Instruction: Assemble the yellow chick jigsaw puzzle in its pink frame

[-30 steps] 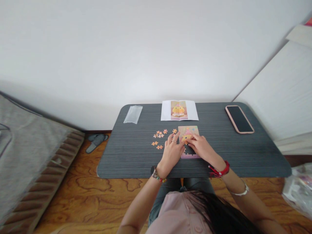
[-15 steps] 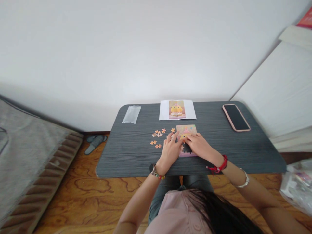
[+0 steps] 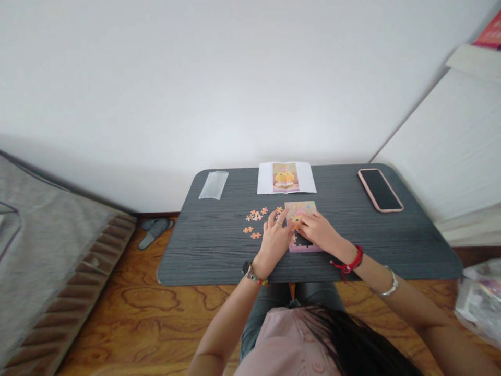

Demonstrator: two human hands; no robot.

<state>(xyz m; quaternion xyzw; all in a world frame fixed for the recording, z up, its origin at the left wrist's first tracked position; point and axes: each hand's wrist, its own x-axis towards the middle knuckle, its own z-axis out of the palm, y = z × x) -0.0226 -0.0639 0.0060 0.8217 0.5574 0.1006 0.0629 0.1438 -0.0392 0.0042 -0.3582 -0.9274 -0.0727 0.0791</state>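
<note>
A partly assembled jigsaw puzzle (image 3: 306, 249) lies on the dark table, its upper part and lower pink border in place and a dark gap between them. My left hand (image 3: 274, 241) rests along the puzzle's left edge, fingers spread and thumb reaching onto it. Over the puzzle's middle, my right hand (image 3: 318, 231) has its fingers drawn together on an orange puzzle piece (image 3: 296, 226), partly covered by the fingertips. Several loose puzzle pieces (image 3: 256, 215) lie left of my left hand. Part of the puzzle is hidden beneath both hands.
Behind the puzzle lies a creased paper sheet (image 3: 264, 178) with a printed yellow character. A clear plastic bag (image 3: 214, 185) is at the table's back left, a phone (image 3: 380, 190) at the right. The table (image 3: 203, 250) stands against a white wall.
Both hands stay at the puzzle, with only slight finger movement. The whole view has shifted a little; the loose pieces lie as before.
</note>
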